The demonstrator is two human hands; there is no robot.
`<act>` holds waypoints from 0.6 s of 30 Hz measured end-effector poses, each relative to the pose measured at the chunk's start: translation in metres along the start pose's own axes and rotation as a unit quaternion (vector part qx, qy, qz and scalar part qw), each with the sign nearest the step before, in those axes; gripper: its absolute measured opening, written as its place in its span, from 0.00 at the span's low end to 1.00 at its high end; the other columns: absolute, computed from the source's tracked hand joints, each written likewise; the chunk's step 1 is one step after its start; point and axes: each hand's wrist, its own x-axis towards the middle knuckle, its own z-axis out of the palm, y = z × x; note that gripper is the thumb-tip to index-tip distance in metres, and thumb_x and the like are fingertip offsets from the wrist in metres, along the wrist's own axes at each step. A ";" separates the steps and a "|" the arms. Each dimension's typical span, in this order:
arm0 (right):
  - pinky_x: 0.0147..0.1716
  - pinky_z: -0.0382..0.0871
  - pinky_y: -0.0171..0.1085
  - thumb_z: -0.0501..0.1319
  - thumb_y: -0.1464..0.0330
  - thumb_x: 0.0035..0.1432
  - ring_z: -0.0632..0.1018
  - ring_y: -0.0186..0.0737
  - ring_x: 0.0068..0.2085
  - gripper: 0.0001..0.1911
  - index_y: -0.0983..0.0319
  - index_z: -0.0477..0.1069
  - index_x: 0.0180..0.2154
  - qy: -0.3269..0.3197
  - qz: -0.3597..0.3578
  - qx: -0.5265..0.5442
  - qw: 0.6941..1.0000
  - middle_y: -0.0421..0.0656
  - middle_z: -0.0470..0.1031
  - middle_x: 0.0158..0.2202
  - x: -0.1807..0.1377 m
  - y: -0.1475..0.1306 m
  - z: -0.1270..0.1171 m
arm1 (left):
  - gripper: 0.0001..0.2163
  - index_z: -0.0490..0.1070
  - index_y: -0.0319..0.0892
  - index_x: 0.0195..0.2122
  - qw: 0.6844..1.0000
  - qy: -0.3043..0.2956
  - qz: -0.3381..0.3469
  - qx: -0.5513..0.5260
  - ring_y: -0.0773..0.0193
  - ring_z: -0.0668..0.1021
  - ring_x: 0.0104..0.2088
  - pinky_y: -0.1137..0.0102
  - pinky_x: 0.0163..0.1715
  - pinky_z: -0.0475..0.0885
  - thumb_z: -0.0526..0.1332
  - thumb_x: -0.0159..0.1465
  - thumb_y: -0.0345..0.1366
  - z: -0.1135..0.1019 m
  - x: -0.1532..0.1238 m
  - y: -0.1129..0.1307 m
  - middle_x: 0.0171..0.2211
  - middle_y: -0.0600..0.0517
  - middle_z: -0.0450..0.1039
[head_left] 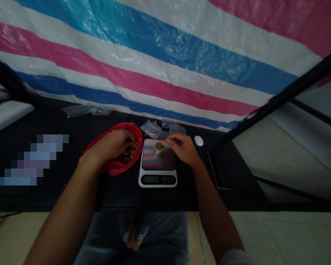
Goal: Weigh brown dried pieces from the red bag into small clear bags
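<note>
Basically, striped tarp [154, 73] behind scale [159, 172], black counter [121, 197] under it. Red bag [118, 170] left of scale. Left hand [116, 142] in bag, right hand [183, 146] at scale's right edge; can't tell either grip's state. Cup [158, 151] with brown bits [160, 146] on scale.

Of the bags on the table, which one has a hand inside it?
The red bag: the left hand reaches into its open mouth. The other bags are clear and lie near the striped sheet.
</note>
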 end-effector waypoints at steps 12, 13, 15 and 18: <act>0.33 0.67 0.37 0.63 0.65 0.62 0.77 0.38 0.32 0.09 0.61 0.79 0.32 0.030 0.003 0.031 0.999 0.42 0.79 0.30 0.001 0.003 0.003 | 0.10 0.80 0.42 0.42 0.959 0.150 0.189 -0.150 0.59 0.81 0.44 0.66 0.47 0.74 0.60 0.71 0.38 0.006 0.004 0.047 0.42 0.48 0.81; 0.32 0.67 0.37 0.63 0.65 0.62 0.77 0.38 0.32 0.09 0.61 0.79 0.32 0.028 0.004 0.033 0.999 0.42 0.79 0.30 0.001 0.003 0.003 | 0.09 0.80 0.42 0.42 0.954 0.149 0.206 -0.157 0.59 0.81 0.44 0.66 0.48 0.75 0.60 0.71 0.37 0.010 0.006 0.053 0.42 0.48 0.81; 0.33 0.67 0.37 0.63 0.65 0.62 0.77 0.38 0.32 0.09 0.61 0.79 0.33 0.023 0.006 0.041 0.999 0.42 0.80 0.31 0.000 0.003 0.004 | 0.08 0.80 0.42 0.43 0.948 0.148 0.233 -0.160 0.60 0.81 0.45 0.66 0.49 0.75 0.60 0.72 0.35 0.019 0.009 0.062 0.43 0.47 0.81; 0.34 0.68 0.37 0.63 0.65 0.62 0.77 0.39 0.34 0.08 0.61 0.79 0.35 0.004 0.014 0.048 0.999 0.43 0.80 0.33 -0.001 0.002 0.003 | 0.09 0.80 0.42 0.43 0.945 0.158 0.250 -0.141 0.59 0.81 0.46 0.66 0.51 0.75 0.59 0.72 0.33 0.028 0.014 0.067 0.44 0.47 0.81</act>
